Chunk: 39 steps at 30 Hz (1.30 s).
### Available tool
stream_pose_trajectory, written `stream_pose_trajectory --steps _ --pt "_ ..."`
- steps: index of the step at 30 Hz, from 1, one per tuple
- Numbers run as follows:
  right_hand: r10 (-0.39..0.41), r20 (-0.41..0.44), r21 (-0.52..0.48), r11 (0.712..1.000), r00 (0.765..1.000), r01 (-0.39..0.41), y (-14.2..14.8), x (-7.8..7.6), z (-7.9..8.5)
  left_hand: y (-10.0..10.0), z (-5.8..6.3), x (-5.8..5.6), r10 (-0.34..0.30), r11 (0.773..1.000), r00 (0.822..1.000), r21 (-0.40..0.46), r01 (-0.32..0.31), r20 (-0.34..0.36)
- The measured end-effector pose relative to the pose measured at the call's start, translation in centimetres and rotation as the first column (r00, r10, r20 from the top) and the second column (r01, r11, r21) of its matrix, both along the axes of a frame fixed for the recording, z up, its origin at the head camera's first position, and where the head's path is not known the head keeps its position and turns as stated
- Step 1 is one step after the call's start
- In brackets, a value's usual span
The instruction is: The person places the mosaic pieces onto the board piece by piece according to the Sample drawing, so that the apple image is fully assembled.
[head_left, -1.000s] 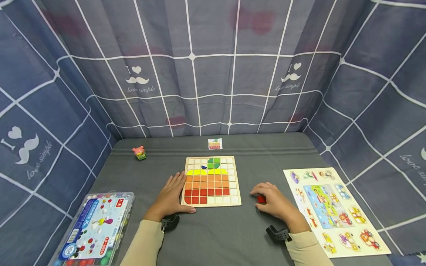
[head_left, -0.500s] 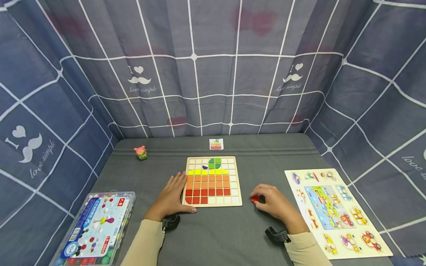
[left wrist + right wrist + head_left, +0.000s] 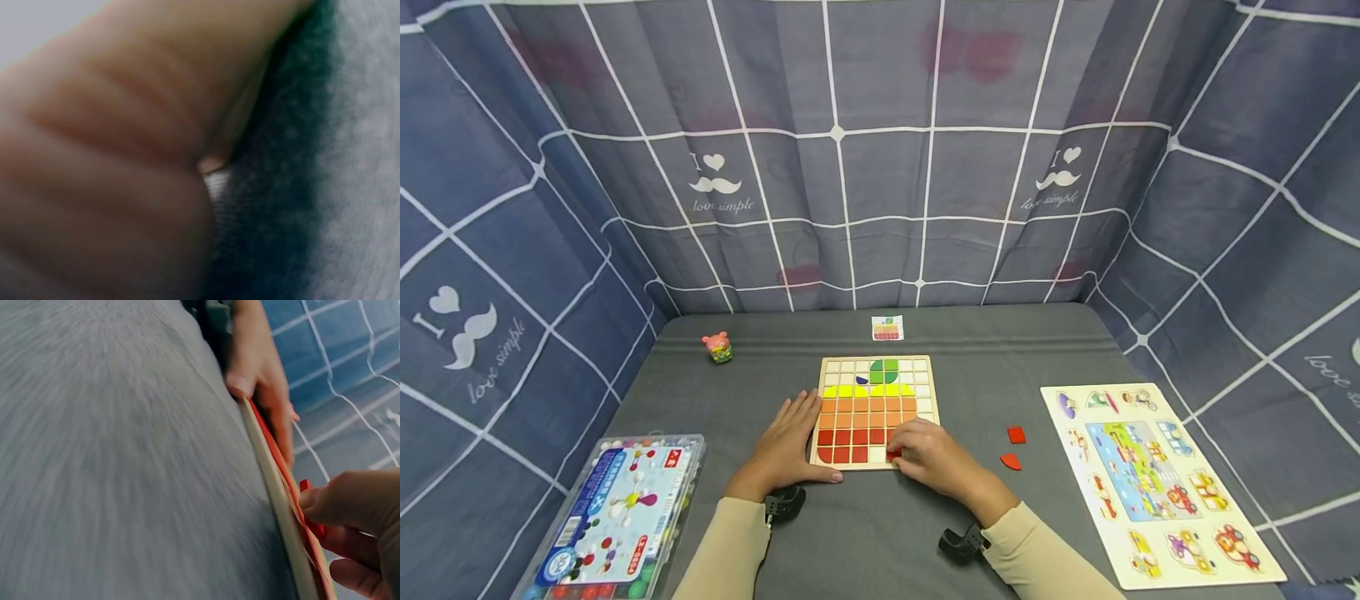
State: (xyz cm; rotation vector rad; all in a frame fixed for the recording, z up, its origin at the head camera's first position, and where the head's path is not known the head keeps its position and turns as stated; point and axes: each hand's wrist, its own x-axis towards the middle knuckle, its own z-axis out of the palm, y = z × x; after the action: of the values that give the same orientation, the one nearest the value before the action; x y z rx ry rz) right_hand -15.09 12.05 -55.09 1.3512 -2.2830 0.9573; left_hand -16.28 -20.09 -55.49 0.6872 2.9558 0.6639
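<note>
In the head view a wooden grid board (image 3: 856, 467) carries rows of red, orange and yellow tiles, with a green shape and a dark blue piece near its top. My left hand (image 3: 787, 437) rests along its left edge, fingers stretched out and thumb at the near corner. Over the bottom row, my right hand (image 3: 934, 457) pinches a red tile (image 3: 305, 485) between thumb and forefinger, close above the board in the right wrist view. To the right on the cloth lie a red square tile (image 3: 1016, 435) and a red quarter-round tile (image 3: 1011, 462). The left wrist view is mostly blurred skin.
A small picture card (image 3: 887, 328) lies behind the board. A pink-headed figurine (image 3: 718, 347) stands at the back left. The clear box of coloured balls (image 3: 617, 508) sits front left, and a picture puzzle board (image 3: 1075, 400) lies at right. Patterned curtains (image 3: 880, 167) enclose the table.
My right hand has gathered a red tile from the cloth and carried it left onto the board, uncovering two red tiles. My left hand has stayed at the board's edge.
</note>
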Motion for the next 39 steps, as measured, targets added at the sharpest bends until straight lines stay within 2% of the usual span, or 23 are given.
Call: stream_pose_trajectory --steps 4,7,15,17,20,23,26,28,31,35,39 --pt "0.011 0.031 0.059 0.998 0.999 -0.013 -1.6 -0.1 -0.3 0.1 -0.1 0.1 -0.014 1.000 1.000 0.013 0.014 0.001" --pt "0.002 0.036 0.068 0.998 0.999 -0.004 -2.2 -0.2 -0.3 0.2 -0.1 0.2 -0.013 1.000 1.000 0.020 0.013 0.005" --pt "-0.039 0.083 0.151 0.988 0.996 0.026 -1.8 0.4 0.4 0.2 -0.4 0.2 -0.008 1.000 1.000 0.007 0.008 -0.001" --pt "-0.033 0.068 0.133 0.991 0.997 0.024 -1.4 0.5 0.4 0.2 -0.4 0.2 -0.008 1.000 1.000 0.007 0.008 -0.003" --pt "-0.038 0.044 0.055 0.998 0.998 0.036 -0.2 0.6 0.5 0.4 -0.4 0.3 -0.006 1.000 1.000 0.011 0.006 0.004" --pt "-0.100 0.003 -0.019 0.995 0.995 0.100 1.8 0.4 0.7 0.4 -0.3 0.3 -0.005 1.000 1.000 0.015 0.005 0.018" --pt "-0.219 0.009 -0.023 0.975 0.976 0.219 4.7 0.2 1.1 0.4 -0.3 0.3 -0.004 1.000 1.000 0.014 0.004 0.027" --pt "-0.303 0.045 0.021 0.953 0.952 0.303 6.8 0.1 1.6 0.3 -0.3 0.2 -0.004 1.000 1.000 0.011 0.004 0.020" --pt "-0.399 0.114 0.120 0.914 0.910 0.387 9.9 0.2 2.2 0.2 -0.2 0.1 0.000 1.000 1.000 0.011 0.000 0.009" --pt "-0.471 0.173 0.219 0.874 0.865 0.433 13.1 0.6 2.9 0.1 0.0 0.1 0.005 1.000 1.000 0.024 -0.006 0.010" --pt "-0.481 0.206 0.248 0.868 0.852 0.430 15.0 0.9 3.1 0.0 -0.1 0.1 0.012 1.000 1.000 0.021 -0.012 0.009"
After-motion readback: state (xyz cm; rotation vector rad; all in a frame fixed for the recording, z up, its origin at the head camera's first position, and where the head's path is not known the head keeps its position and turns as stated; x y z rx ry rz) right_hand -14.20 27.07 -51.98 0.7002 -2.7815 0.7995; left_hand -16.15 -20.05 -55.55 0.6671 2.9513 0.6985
